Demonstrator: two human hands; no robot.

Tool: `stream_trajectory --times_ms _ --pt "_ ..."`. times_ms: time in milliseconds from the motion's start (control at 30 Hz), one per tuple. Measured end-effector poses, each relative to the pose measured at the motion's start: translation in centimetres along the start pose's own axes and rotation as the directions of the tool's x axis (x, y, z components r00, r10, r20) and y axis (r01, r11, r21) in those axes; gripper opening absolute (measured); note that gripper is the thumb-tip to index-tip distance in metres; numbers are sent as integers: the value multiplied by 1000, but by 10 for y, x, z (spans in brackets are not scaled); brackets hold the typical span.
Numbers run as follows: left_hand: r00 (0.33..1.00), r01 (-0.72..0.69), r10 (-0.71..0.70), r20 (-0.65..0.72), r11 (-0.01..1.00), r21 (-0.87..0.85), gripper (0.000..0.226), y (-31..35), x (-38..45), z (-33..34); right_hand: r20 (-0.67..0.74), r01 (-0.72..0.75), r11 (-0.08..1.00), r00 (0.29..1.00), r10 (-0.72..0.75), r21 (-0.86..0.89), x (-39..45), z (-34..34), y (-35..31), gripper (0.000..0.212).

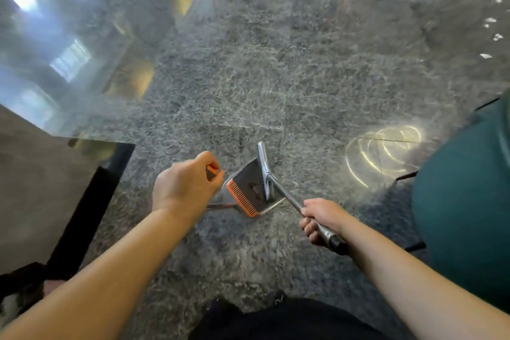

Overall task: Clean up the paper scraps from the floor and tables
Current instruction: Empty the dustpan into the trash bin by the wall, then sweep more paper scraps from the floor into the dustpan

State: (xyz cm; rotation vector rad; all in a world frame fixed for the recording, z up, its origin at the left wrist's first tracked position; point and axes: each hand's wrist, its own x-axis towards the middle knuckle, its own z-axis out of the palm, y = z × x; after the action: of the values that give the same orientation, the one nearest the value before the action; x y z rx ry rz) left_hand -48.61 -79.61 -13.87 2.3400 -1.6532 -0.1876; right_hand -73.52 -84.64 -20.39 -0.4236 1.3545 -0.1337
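My left hand [187,183] is shut on the orange-tipped handle of a grey dustpan [244,183] with an orange comb edge, which rests on the grey speckled floor. My right hand [320,219] grips the metal handle of a broom [284,193], whose grey head [263,168] lies across the pan's mouth. A small dark bit of debris lies inside the pan. Several white paper scraps [489,21] lie on the floor at the far right. The picture is blurred by motion.
A glass tabletop [82,50] fills the upper left, with a dark table or bench [41,188] below it at the left edge. A green upholstered chair [463,210] stands at the right. My dark-clothed knee is at the bottom.
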Motion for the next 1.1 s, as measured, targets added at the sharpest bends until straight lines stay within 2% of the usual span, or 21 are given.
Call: stream_trajectory --times_ms 133,300,533,700,900,1100 --pt "996 -89 89 1 996 -32 16 34 47 16 -9 42 993 999 -41 112 7 -31 -24 23" --pt "983 -177 181 30 979 -97 15 72 125 38 -104 139 969 987 -120 203 25 -60 -65 26" --pt "935 -335 346 76 934 -126 13 127 252 63 -181 176 922 976 -119 345 51 -90 -155 23" --pt "889 -421 443 115 891 -170 12 174 328 74 -278 280 835 947 -160 474 59 -108 -203 45" --pt "866 -463 491 95 859 -220 12 237 403 99 -336 325 789 928 -161 521 72 -151 -257 51" --pt "861 -455 490 137 862 -223 13 316 492 140 -352 319 785 926 -138 530 107 -218 -336 50"
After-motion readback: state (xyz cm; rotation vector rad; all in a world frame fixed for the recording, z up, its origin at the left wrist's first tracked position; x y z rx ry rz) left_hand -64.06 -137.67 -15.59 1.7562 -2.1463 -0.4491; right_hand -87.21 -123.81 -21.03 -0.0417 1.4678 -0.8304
